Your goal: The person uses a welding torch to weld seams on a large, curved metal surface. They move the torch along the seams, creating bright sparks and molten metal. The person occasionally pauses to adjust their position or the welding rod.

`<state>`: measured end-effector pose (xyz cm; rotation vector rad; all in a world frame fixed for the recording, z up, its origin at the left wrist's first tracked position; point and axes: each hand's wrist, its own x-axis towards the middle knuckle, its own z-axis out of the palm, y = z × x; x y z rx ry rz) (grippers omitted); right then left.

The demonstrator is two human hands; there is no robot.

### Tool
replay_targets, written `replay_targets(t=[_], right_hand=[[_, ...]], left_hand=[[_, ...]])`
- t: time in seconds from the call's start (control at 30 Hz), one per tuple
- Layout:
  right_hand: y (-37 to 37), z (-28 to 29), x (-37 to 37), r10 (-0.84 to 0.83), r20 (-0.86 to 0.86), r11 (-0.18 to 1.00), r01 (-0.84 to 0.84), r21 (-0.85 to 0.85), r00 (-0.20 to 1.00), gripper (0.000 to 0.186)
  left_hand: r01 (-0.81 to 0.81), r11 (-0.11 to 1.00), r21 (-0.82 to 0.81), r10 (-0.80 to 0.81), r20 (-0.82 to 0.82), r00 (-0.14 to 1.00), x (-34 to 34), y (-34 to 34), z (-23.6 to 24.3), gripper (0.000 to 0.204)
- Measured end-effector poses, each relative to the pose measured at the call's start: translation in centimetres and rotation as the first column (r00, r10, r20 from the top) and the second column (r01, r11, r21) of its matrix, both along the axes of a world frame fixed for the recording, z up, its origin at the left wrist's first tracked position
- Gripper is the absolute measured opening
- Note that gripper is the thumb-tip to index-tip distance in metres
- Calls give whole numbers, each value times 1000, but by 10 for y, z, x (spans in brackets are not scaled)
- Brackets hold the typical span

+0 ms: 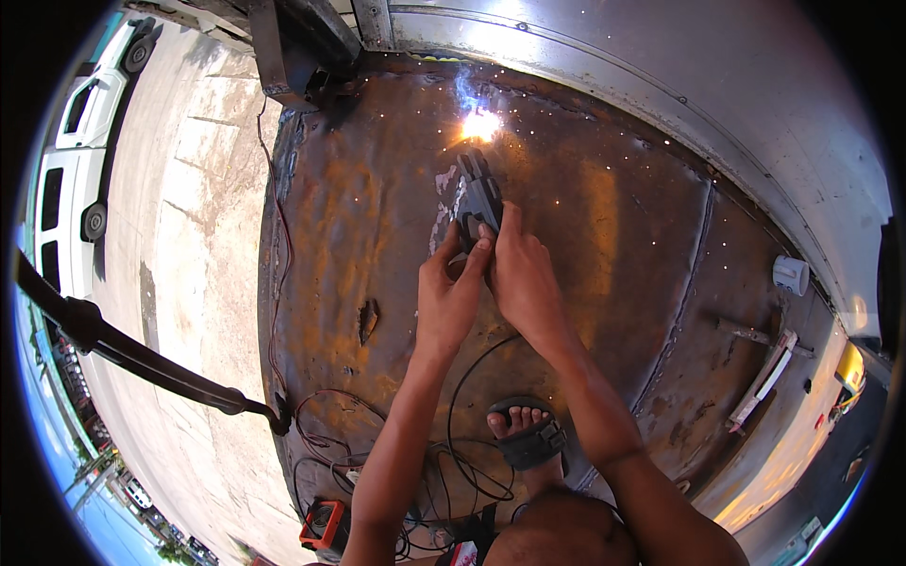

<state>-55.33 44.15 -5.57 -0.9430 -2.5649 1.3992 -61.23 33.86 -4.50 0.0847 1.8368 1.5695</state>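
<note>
My left hand (451, 288) and my right hand (514, 269) are closed together around a dark welding electrode holder (478, 189) in the upper middle. A bright arc (481, 124) glows just beyond its tip, with bluish smoke and sparks scattered around it. Any rod between holder and glare is hard to make out. Below lies a rusty steel plate (613, 274) with pale flaked patches beside the holder. A black cable (462, 387) curves across the plate under my forearms.
A metal wall (661, 47) and post (269, 52) border the plate. At right lie a mug (791, 275) and hammer-like tool (760, 377); below are my sandaled foot (528, 434) and an orange machine (324, 526). A black bar (142, 354) crosses the left, near pavement and a white vehicle (71, 208).
</note>
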Motion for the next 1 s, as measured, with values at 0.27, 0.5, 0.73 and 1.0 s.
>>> replay_targets(t=[0.27, 0.5, 0.73, 1.0], right_hand=[[1, 0, 1, 13, -5, 1000, -13, -3, 1000, 30], [2, 4, 0, 25, 11, 1000, -25, -11, 1000, 30], [1, 1, 1, 23, 36, 1000, -22, -18, 999, 30], [1, 6, -1, 22, 57, 999, -19, -48, 998, 29]], left_hand=[[7, 1000, -16, -6, 6, 1000, 0, 0, 2, 39], [17, 1000, 9, -16, -24, 1000, 0, -1, 0, 41], [6, 999, -32, -6, 5, 1000, 1, 0, -1, 48], [-8, 1000, -2, 8, -10, 1000, 2, -1, -4, 52]])
